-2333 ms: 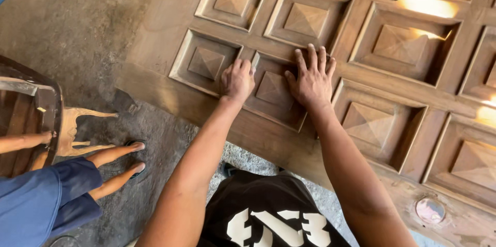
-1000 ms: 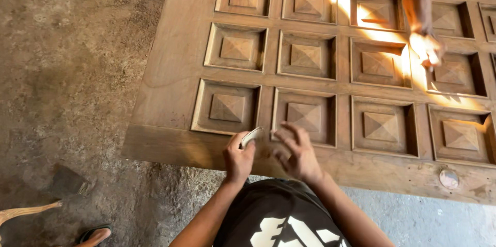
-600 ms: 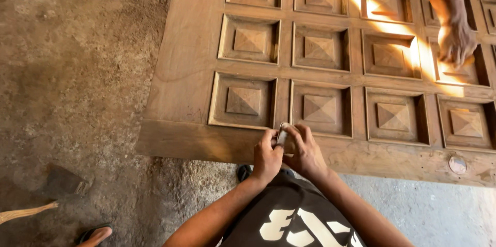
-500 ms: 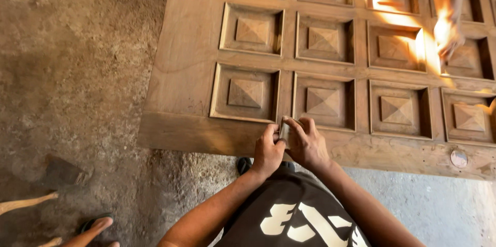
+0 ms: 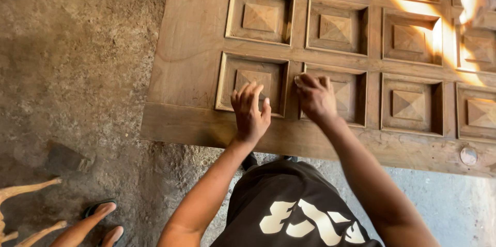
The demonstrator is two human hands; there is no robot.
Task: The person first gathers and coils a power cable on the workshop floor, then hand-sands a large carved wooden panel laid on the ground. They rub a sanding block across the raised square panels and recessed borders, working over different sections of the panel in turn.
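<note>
The left hand (image 5: pixel 251 114) is laid on the lower edge of a recessed square panel (image 5: pixel 253 82) of the wooden door (image 5: pixel 191 71), fingers loosely spread and nothing gripped. Just beside it, the right hand (image 5: pixel 315 98) is curled shut around a small pale piece (image 5: pixel 298 78) pressed onto the rail between two panels. Farther off, sunlight (image 5: pixel 439 32) is cast across the upper panels.

A rough grey concrete floor (image 5: pixel 72 71) carries everything under me. A big brown wooden door (image 5: pixel 186 61) with rows of square raised panels lies flat on it, filling the far and right side. Near the door's right near edge sits a small round metal disc (image 5: pixel 468 155). At near left, someone's sandalled feet (image 5: pixel 101 221) stand on the floor.
</note>
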